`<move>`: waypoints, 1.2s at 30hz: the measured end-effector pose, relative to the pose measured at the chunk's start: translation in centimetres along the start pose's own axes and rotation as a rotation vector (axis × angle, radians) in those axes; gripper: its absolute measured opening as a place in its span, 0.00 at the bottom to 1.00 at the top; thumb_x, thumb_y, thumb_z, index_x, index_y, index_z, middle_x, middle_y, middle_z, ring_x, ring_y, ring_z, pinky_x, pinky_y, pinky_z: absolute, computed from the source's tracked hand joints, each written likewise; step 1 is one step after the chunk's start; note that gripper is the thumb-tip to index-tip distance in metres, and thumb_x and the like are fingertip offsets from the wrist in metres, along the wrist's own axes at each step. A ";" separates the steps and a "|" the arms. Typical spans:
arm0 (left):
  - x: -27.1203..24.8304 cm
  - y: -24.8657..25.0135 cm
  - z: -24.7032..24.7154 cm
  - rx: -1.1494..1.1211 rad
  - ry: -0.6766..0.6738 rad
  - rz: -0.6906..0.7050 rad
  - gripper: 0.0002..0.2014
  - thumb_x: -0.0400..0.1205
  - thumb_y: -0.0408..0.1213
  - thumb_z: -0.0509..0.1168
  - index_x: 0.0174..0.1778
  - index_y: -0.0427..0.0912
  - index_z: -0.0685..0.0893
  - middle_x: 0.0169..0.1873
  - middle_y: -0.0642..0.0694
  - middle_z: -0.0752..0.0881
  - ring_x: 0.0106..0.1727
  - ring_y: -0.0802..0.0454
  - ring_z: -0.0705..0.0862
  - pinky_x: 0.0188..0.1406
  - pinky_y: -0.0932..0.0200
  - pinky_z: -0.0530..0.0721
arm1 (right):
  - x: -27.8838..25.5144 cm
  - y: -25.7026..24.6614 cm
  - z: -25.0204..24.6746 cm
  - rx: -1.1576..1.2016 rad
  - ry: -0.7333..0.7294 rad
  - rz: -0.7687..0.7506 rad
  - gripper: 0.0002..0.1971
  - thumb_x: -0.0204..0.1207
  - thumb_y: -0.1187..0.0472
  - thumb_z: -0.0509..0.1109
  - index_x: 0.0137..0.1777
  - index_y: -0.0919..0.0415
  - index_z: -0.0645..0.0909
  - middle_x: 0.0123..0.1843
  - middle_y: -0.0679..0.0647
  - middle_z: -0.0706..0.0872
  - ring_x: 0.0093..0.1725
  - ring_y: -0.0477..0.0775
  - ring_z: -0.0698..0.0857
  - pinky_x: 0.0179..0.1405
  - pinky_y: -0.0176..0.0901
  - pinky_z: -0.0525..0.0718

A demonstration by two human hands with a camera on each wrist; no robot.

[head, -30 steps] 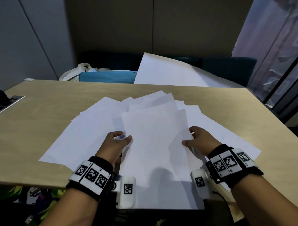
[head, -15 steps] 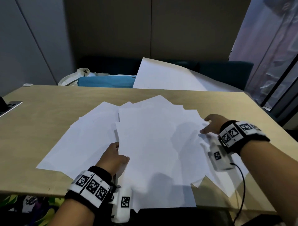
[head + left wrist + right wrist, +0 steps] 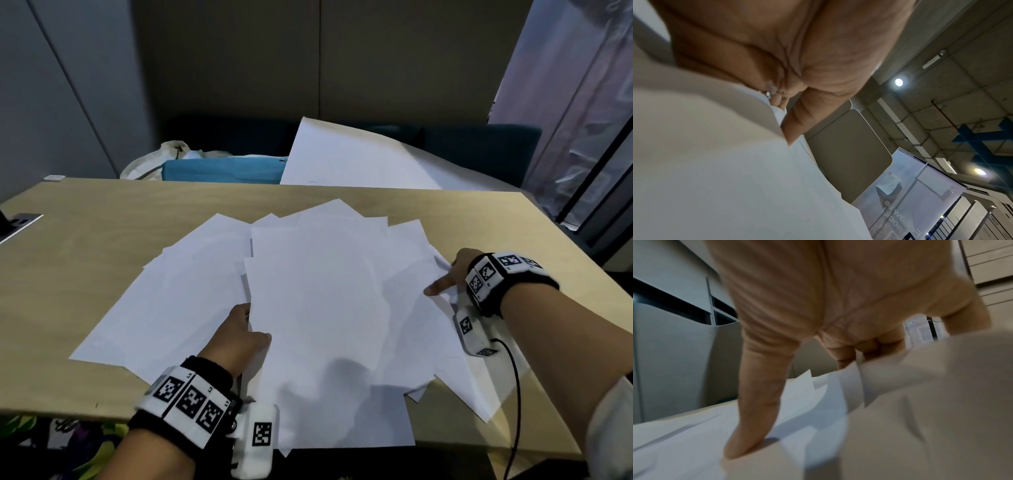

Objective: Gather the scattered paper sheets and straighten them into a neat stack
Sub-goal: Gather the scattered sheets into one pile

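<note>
The paper sheets [image 3: 308,308] lie fanned in a loose overlapping pile on the middle of the wooden surface [image 3: 85,246], their near edges hanging over its front edge, so nothing is squared yet. The left hand [image 3: 239,339] pinches the left edge of the upper sheets, thumb on top and fingers [image 3: 774,92] tucked beneath, apparently to anchor that side. The right hand [image 3: 452,274] sits at the pile's right edge, thumb [image 3: 756,402] pressed on top and fingers under the lifted sheets, likely to draw the outliers inward. Beyond the surface, a large white sheet [image 3: 349,161] leans against dark seating beside a teal bag [image 3: 222,169].
</note>
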State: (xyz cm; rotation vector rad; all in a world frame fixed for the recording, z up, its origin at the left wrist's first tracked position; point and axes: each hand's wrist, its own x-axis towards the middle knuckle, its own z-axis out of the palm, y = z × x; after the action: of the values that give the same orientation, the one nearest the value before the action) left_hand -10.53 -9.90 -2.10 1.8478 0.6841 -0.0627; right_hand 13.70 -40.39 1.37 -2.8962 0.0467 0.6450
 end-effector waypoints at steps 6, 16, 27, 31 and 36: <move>0.1 -0.1 0.1 -0.004 -0.010 -0.011 0.25 0.72 0.31 0.69 0.66 0.42 0.73 0.56 0.44 0.85 0.58 0.43 0.85 0.65 0.44 0.81 | -1.2 -1.2 -0.3 0.062 0.068 0.024 0.27 0.56 0.48 0.86 0.46 0.68 0.83 0.37 0.57 0.86 0.37 0.58 0.83 0.40 0.44 0.79; -0.4 0.6 0.0 0.031 -0.010 0.056 0.14 0.77 0.21 0.63 0.42 0.48 0.78 0.42 0.44 0.87 0.43 0.46 0.85 0.52 0.55 0.82 | -0.9 -1.6 -2.1 0.109 0.258 -0.005 0.15 0.73 0.60 0.76 0.55 0.70 0.84 0.52 0.66 0.86 0.53 0.65 0.85 0.48 0.50 0.80; -0.4 1.0 -0.4 0.023 -0.055 0.036 0.13 0.78 0.21 0.62 0.42 0.46 0.82 0.44 0.42 0.89 0.47 0.42 0.87 0.50 0.55 0.83 | -8.0 -2.8 -10.3 0.113 0.748 -0.188 0.09 0.76 0.60 0.68 0.39 0.65 0.79 0.42 0.63 0.81 0.42 0.62 0.78 0.43 0.47 0.73; -0.4 0.9 -0.3 -0.037 -0.059 0.008 0.12 0.79 0.20 0.59 0.38 0.40 0.81 0.41 0.38 0.83 0.43 0.45 0.80 0.43 0.56 0.76 | -10.8 -3.5 -11.8 0.323 0.959 -0.328 0.13 0.74 0.57 0.68 0.46 0.70 0.81 0.41 0.66 0.81 0.43 0.65 0.82 0.43 0.47 0.75; -0.6 1.1 -0.4 -0.118 -0.024 -0.001 0.28 0.82 0.26 0.62 0.79 0.43 0.65 0.65 0.49 0.77 0.58 0.48 0.79 0.54 0.60 0.72 | -13.1 -5.5 -11.3 0.959 0.834 -0.621 0.19 0.68 0.55 0.71 0.57 0.62 0.84 0.48 0.53 0.90 0.45 0.50 0.89 0.47 0.42 0.86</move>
State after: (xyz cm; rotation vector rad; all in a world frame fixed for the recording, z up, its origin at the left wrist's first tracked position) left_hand -10.61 -10.07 -0.80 1.7310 0.6582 -0.0436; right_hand 6.95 -37.01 17.86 -1.8657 -0.3232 -0.5675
